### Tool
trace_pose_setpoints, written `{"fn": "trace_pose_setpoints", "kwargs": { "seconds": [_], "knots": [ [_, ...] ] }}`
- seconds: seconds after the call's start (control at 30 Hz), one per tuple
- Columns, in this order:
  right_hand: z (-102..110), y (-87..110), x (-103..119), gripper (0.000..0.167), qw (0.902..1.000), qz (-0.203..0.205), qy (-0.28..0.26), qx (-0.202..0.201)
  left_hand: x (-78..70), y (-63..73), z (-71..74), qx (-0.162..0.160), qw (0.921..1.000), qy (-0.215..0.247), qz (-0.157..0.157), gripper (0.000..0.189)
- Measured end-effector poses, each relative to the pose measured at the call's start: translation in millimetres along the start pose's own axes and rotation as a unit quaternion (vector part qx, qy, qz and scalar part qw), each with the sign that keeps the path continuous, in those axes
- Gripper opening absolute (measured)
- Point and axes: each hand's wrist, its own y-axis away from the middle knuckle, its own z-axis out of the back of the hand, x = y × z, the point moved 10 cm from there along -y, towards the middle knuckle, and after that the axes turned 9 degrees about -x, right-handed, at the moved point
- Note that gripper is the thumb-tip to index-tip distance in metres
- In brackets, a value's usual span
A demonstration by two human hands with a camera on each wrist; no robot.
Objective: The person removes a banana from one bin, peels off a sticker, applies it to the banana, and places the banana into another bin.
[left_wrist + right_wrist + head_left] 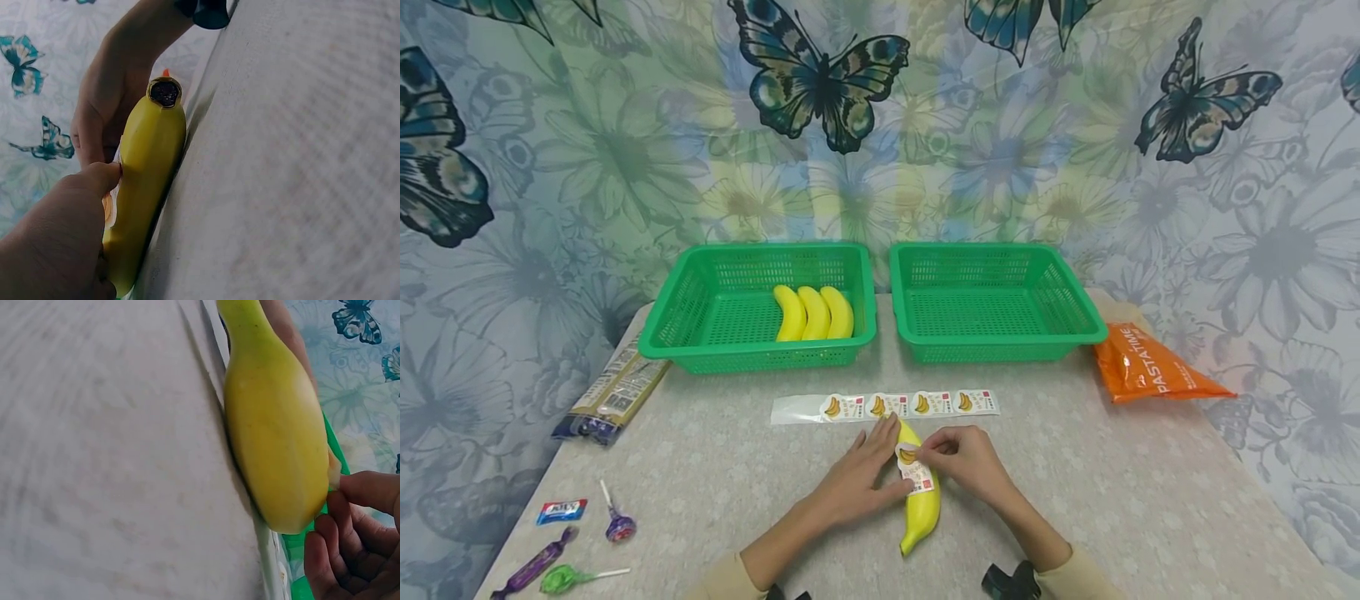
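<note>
A yellow banana (921, 508) lies lengthwise on the table, its stem end toward me. On its upper side is a white sticker (917, 477) with a banana picture and small print. My left hand (868, 471) rests along the banana's left side with fingers extended, and its thumb presses the sticker's near end. From the right, my right hand (970, 458) pinches the sticker's far edge between thumb and index finger. In the right wrist view, the pinched edge (334, 472) stands slightly off the peel. A strip of similar stickers (932, 404) lies just beyond the banana.
Behind stand two green baskets: the left basket (752, 360) holds three bananas (815, 314); the right basket (992, 354) holds nothing. An orange pasta bag (1150, 367) lies at right. A long packet (617, 392), lollipops (620, 527) and wrapped candies (535, 563) lie at left.
</note>
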Motion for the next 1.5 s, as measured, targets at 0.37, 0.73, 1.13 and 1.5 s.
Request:
{"fn": "trace_pose_setpoints", "kwargs": {
  "seconds": [0.37, 0.73, 1.13, 1.5],
  "knots": [
    [-0.3, 0.2, -11.9, 0.017, 0.9987, -0.045, 0.01, -0.022, 0.0, 0.5, -2.0, 0.0, 0.9999, -0.009, -0.006, 0.088],
    [-9.6, -0.8, -34.1, 0.033, 0.9908, -0.128, -0.042, -0.008, 2.1, -0.1, -2.9, 0.0, 1.0, 0.0, -0.009, 0.089],
    [-11.0, -2.0, -28.4, 0.042, 0.9938, -0.108, 0.009, 0.025, 4.5, -0.2, -1.1, -0.005, 0.9999, 0.006, -0.01, 0.09],
    [-15.4, 10.2, -30.9, 0.051, 0.9861, -0.079, -0.062, 0.132, 4.4, -2.3, -2.3, 0.0, 1.0, 0.006, -0.006, 0.092]
  ]
}}
